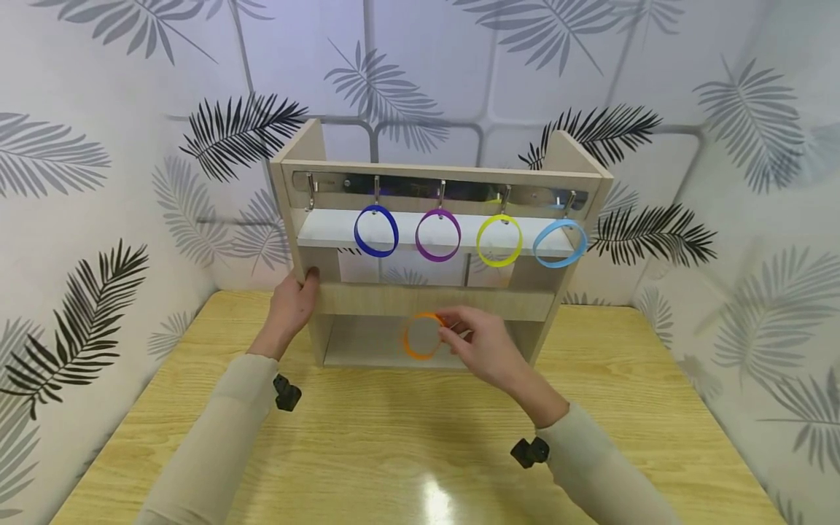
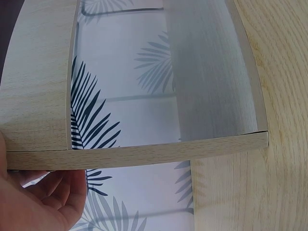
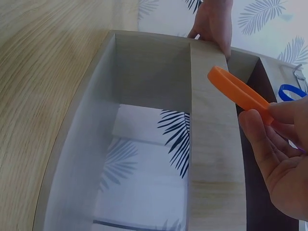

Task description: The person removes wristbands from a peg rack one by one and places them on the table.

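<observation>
My right hand [image 1: 482, 346] pinches an orange wristband [image 1: 407, 341] between thumb and fingers, in front of the lower part of a wooden shelf unit [image 1: 433, 300]. In the right wrist view the orange wristband [image 3: 238, 91] is tilted, with one end at the fingertips. My left hand [image 1: 293, 302] grips the left side panel of the shelf unit; in the left wrist view its fingers curl around the panel edge [image 2: 130, 157]. Along the unit's top, a dark blue wristband [image 1: 397, 237], a purple one [image 1: 418, 244], a yellow one [image 1: 480, 248] and a light blue one [image 1: 577, 255] hang from hooks.
The hooks sit on a shiny metal strip [image 1: 407, 185]; the leftmost hook [image 1: 311, 193] is beside the dark blue wristband. A white shelf board [image 1: 335, 227] lies behind the wristbands. The unit stands on a wooden table [image 1: 394, 430] against a leaf-patterned wall [image 1: 420, 65].
</observation>
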The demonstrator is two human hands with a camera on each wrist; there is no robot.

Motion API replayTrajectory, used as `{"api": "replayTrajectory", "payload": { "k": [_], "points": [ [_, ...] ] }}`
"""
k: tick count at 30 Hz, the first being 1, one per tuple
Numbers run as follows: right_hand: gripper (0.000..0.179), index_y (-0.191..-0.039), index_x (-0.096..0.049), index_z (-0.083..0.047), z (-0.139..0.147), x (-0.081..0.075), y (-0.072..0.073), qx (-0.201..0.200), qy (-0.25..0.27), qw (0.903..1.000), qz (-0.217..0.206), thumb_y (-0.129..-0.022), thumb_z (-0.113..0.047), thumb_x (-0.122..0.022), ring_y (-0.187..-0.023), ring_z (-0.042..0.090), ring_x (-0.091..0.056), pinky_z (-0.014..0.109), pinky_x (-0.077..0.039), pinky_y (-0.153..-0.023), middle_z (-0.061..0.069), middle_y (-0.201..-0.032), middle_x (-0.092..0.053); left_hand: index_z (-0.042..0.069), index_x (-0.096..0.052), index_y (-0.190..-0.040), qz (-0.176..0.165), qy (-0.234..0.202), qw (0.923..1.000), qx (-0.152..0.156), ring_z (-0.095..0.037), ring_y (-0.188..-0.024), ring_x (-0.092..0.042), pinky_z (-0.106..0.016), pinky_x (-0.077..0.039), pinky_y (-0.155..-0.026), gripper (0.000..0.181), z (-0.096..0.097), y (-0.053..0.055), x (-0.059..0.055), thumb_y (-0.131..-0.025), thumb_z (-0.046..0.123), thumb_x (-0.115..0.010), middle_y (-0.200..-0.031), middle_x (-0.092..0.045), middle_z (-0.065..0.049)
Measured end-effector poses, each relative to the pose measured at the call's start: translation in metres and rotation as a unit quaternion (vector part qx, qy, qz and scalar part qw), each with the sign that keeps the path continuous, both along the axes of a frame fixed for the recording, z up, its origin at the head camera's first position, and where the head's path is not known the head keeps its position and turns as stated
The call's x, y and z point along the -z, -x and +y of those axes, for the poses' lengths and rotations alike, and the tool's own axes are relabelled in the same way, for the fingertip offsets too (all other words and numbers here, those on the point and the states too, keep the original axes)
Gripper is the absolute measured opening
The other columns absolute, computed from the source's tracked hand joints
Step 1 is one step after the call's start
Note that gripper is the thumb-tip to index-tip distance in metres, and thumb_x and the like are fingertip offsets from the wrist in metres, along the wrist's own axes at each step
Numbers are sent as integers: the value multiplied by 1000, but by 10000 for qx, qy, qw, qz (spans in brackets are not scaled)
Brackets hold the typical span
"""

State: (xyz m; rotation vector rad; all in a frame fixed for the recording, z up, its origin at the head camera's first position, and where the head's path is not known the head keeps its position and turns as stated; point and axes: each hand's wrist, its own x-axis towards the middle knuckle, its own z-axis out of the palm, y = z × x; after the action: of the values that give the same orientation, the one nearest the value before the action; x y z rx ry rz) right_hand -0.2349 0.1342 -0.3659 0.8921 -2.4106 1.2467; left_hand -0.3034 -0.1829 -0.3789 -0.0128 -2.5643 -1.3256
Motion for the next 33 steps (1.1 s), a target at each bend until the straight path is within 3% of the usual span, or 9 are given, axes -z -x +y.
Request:
{"api": "replayTrajectory", "payload": {
  "k": [27,33],
  "points": [
    [21,-109,-65,-2,30,16,3,312,227,9984,-409,-88,-2,-65,-69,13,-64,27,-52,-57,8,-87,-66,-1,-46,-132,13,-94,10000,13,-40,-100,-54,-54,-43,-82,61,0,0,1,-99,47,-27,-119,-53,-31],
    [21,-110,-64,-1,36,18,2,355,305,9979,-456,-88,-1,-65,-71,24,-66,28,-52,-57,9,-88,-66,0,-45,-133,55,-101,9999,28,-39,-101,-53,-54,-43,-83,61,1,0,0,-99,47,-27,-121,-53,-30]
  ]
}}
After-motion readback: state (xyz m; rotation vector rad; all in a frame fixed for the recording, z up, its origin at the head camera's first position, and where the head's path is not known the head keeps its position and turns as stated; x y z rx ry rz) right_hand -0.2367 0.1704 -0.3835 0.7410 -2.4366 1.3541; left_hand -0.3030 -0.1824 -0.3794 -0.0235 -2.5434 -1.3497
